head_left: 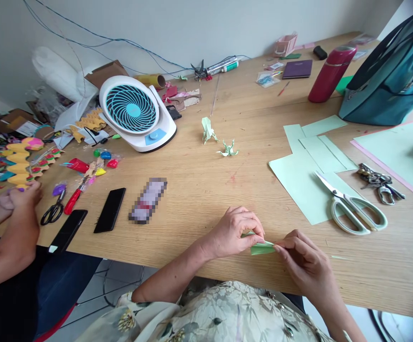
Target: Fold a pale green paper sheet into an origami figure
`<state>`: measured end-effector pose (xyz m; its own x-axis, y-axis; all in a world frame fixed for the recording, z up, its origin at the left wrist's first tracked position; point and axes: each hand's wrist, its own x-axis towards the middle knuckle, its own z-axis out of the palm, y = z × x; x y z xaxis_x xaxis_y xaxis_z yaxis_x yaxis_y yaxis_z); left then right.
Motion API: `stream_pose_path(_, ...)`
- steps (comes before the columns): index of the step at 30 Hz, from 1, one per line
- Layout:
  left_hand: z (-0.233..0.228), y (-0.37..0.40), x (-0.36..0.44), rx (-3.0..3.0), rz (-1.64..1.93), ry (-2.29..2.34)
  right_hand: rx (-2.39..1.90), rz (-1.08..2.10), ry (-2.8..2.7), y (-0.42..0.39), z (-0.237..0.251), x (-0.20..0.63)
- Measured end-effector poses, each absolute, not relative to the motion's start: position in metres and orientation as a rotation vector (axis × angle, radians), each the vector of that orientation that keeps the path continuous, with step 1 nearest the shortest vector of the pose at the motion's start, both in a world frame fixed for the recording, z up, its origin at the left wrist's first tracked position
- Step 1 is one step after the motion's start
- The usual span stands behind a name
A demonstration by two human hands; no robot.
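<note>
**Green paper fold, pinched between both hands at the near table edge**

The green paper fold (262,247) is a small, flat, already creased piece held just above the wooden table (199,190), close to its near edge and well in front of the pale green scissors (352,206). The left hand (237,232) covers its left end, fingers curled down and pressed together on the paper; the right hand (304,259) nips its right end between thumb and fingertips. Both hands are closed on it, almost touching each other.

By its look it is very light, thin and limp where single-layered, somewhat stiffer where layers stack. It would likely crumple or tear under a hard squeeze and slide under a loose one, so a fingertip pinch at the ends or along a folded edge seems the sound grip.

Left of the scissors lie uncut green sheets (306,185); beyond those, farther from the fold, stand two finished paper figures (219,140). Far to the scissors' left, another person's hand (21,194) rests near black-handled scissors (53,211).
</note>
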<state>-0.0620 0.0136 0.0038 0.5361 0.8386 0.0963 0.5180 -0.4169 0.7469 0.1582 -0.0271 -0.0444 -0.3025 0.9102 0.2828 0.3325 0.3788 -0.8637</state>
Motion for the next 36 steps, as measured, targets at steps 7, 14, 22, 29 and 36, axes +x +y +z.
stream_pose_path(7,0.003,0.011,-0.056,2.178,0.568,1.11,-1.043,0.965,-1.869,-0.026,-0.043,0.154)
stream_pose_path(14,0.0,0.01,-0.057,2.151,0.608,1.064,-1.023,0.947,-1.899,-0.026,-0.042,0.154)
stream_pose_path(22,0.002,0.013,-0.064,2.11,0.584,1.02,-1.014,0.957,-1.929,-0.026,-0.043,0.153)
stream_pose_path(29,-0.011,0.016,-0.064,1.918,0.83,1.035,-1.093,0.938,-1.84,-0.028,-0.045,0.153)
stream_pose_path(36,-0.012,0.019,-0.065,1.691,0.84,0.982,-1.156,0.955,-1.772,-0.027,-0.042,0.153)
